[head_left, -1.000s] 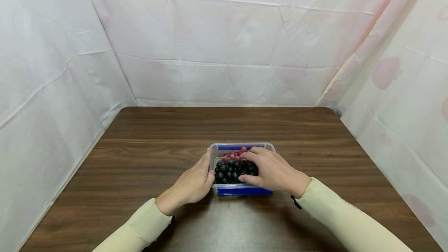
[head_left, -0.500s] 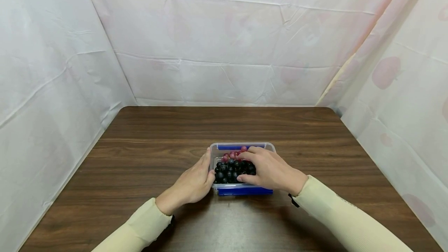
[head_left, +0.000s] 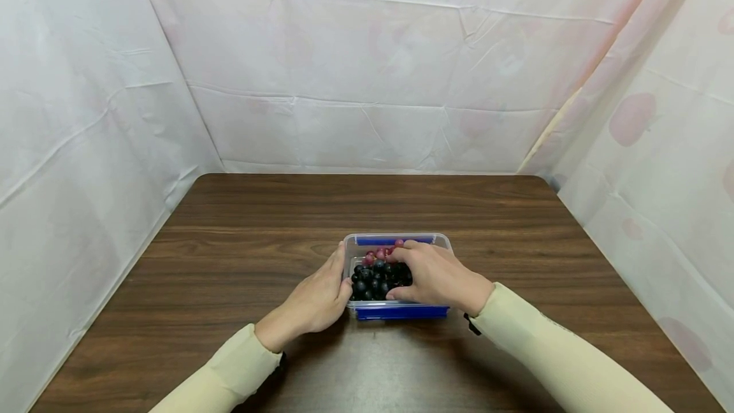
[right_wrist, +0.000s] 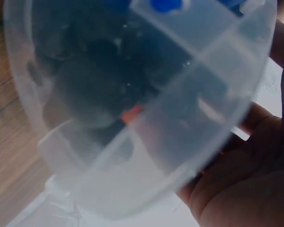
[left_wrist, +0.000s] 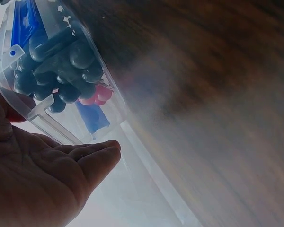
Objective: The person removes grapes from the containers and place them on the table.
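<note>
Clear container (head_left: 373, 304) is sitting on the brown desk (head_left: 287, 209). Left grip (head_left: 312, 301) is lying open along the container's left wall, its fingers stretching out straight and pressing flat, its thumb reaching the near-left corner of the rim. Right grip (head_left: 432, 276) is reaching into the container from its right, thumb and fingers standing apart in a loose arch over the dark grapes (head_left: 369, 282); am failing to tell whether it is closing on any fruit. Dark grapes are filling the container's near half; red grapes (head_left: 380, 254) are lying behind them, toward its far wall. A blue flap (head_left: 401, 313) is showing along the container's near side. Hard to make out: the right grip is covering the fruit at the container's right end. In the right wrist view the container wall is clouding everything, the fruit is blurring into dark shapes, and the edge is cutting off part of that hand.
</note>
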Demonstrator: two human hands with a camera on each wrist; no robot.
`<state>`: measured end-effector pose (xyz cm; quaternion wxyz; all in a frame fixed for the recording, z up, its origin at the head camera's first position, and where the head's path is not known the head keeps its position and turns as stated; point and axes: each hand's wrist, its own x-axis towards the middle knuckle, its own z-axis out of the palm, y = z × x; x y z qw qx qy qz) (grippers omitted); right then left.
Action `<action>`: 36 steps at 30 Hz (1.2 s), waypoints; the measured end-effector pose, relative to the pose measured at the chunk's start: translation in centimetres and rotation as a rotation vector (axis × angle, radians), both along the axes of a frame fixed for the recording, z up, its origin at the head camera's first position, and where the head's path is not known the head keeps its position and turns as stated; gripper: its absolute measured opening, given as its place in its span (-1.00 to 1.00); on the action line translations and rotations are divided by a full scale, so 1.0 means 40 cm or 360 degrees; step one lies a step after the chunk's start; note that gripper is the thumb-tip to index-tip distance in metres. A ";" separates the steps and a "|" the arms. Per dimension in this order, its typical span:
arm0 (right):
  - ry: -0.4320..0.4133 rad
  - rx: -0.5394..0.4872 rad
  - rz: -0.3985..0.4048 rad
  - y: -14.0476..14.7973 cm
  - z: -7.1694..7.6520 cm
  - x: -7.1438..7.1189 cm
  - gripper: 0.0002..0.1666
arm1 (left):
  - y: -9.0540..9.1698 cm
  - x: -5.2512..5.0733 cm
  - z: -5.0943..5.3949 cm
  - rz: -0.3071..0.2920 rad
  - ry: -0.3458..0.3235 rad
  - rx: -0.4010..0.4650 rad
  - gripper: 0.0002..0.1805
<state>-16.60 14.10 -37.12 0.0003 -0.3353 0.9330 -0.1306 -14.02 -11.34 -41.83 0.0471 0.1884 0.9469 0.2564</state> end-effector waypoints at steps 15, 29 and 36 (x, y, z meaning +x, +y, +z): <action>-0.0037 0.0141 -0.0123 -0.038 0.006 -0.017 -0.23 | 0.000 0.000 0.003 0.0001 -0.0001 -0.0011 -0.20; -0.0063 -0.0141 -0.0094 -0.030 -0.029 -0.016 -0.57 | 0.003 -0.001 0.003 -0.0010 0.0006 -0.0003 -0.20; -0.0082 -0.0242 -0.0053 -0.023 -0.031 -0.017 -0.67 | 0.003 0.001 0.003 -0.0011 0.0005 0.0002 -0.20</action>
